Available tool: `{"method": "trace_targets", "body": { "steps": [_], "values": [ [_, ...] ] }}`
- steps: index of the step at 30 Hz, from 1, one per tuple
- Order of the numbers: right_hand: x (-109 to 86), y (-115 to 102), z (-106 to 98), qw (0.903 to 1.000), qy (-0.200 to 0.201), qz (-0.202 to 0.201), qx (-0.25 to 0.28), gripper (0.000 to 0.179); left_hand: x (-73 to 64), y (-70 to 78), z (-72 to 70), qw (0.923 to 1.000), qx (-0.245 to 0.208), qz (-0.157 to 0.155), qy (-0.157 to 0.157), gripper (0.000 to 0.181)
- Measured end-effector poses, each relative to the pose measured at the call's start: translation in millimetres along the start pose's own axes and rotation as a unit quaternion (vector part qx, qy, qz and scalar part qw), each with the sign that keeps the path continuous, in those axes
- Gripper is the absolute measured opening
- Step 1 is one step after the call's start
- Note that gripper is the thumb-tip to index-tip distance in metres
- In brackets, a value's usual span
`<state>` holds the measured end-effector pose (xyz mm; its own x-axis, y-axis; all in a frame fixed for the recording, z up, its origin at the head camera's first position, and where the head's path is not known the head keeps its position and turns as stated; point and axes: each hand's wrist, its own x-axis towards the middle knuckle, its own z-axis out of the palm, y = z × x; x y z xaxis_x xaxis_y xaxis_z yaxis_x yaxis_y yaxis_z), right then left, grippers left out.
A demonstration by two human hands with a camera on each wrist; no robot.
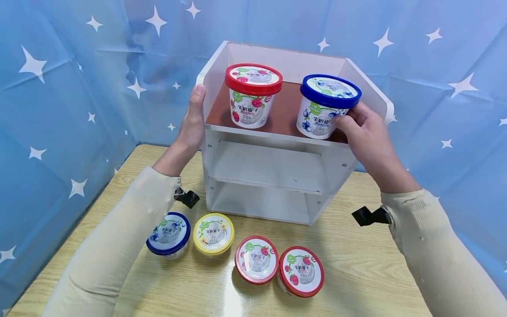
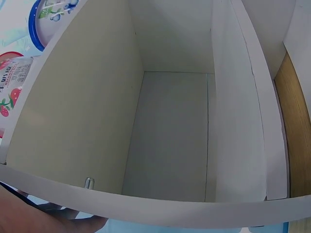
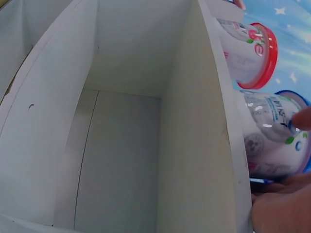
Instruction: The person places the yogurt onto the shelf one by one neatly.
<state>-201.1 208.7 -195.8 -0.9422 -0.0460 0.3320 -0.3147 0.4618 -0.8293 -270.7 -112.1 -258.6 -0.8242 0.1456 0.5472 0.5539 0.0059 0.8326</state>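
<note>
My right hand (image 1: pixel 366 132) grips a blue-lidded blueberry yogurt cup (image 1: pixel 318 119) at the right of the shelf's top, its thumb on the label and its fingers behind. The cup stands upright at the front edge of the brown surface. Against the left side of the small white shelf (image 1: pixel 269 165) rests my left hand (image 1: pixel 192 121), thumb pointing up near the front edge. Its fingers (image 2: pixel 87 224) lie along the outside of the panel in the left wrist view. A red-lidded strawberry yogurt cup (image 1: pixel 251 108) stands upright on the top's left, touched by neither hand.
On the wooden table (image 1: pixel 356 273), before the shelf, stand a blue-lidded cup (image 1: pixel 168 233), a yellow-lidded cup (image 1: pixel 214 234) and two red-lidded cups, one left (image 1: pixel 256 259) and one right (image 1: pixel 302 270). A blue star-patterned cloth (image 1: pixel 277 22) hangs behind.
</note>
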Motion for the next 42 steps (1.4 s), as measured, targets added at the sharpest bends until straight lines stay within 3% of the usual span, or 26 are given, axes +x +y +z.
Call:
{"method": "trace_targets", "body": {
  "steps": [10, 28, 34, 42],
  "values": [
    [0.9, -2.7, 1.2, 0.9992, -0.028, 0.021, 0.02, 0.047, -0.6, -0.3, -0.3, 1.0, -0.004, 0.002, -0.002, 0.057],
    [-12.0, 1.1, -3.7, 0.9998, -0.018, 0.003, -0.002, 0.062, 0.9, -1.4, -0.3, 0.9999, -0.015, 0.001, -0.006, 0.058],
    [-20.8, -0.4, -3.8, 0.9985, -0.015, 0.006, 0.053, 0.067, 2.3, -1.4, -0.7, 0.9997, -0.022, 0.004, -0.005, 0.058],
    [-36.1, 7.0, -10.4, 0.9967, -0.014, -0.006, 0.079, 0.07, 4.3, -0.3, -3.0, 0.9993, -0.036, 0.001, -0.002, 0.06]
  ]
}}
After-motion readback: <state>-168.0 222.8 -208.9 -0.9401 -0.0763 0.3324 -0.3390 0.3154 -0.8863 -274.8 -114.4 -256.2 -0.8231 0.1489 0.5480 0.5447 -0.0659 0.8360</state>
